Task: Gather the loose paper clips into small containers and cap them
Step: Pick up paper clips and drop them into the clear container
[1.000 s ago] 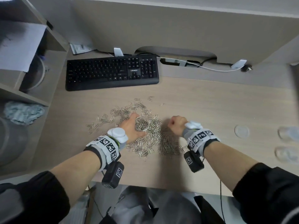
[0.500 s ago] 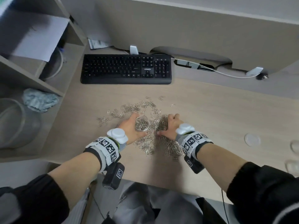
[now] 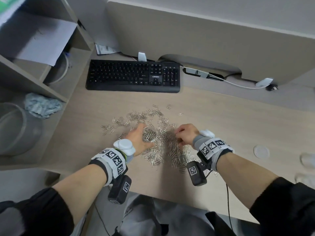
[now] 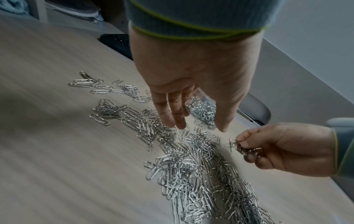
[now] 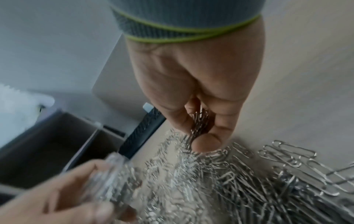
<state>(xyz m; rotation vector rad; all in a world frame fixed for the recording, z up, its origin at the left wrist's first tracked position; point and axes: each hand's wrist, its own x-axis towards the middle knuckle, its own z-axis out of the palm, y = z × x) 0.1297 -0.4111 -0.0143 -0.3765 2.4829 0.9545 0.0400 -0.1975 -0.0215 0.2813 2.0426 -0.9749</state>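
Wood-grain table (image 3: 230, 120), seen from the head camera, bearing all items of the task. At its left edge, an open shelf unit (image 3: 39, 86) holding a sheet of paper (image 3: 46, 43), a crumpled blue-grey cloth (image 3: 41, 105) and a large clear jar (image 3: 15, 128). At the rear of the table, a black keyboard (image 3: 133, 75) and, to its right, a white cable (image 3: 238, 83). In the centre, a spread heap of loose silver paper clips (image 3: 163, 145), densest between the two hands and thinning towards the keyboard. Left hand (image 3: 138, 138), fingers (image 4: 170, 112) curled round a small clear container (image 3: 149, 135); the container is uncapped, partly filled with clips, and sits amid the heap. Right hand (image 3: 185, 135), just right of the container and apart from it, fingers (image 5: 205, 144) closed with the thumb pinching a small bunch of clips (image 4: 243, 147) just above the heap. On bare table well to the right, a clear round lid (image 3: 261, 151); beyond it at the frame edge, further clear pieces (image 3: 306, 159), too blurred to identify.
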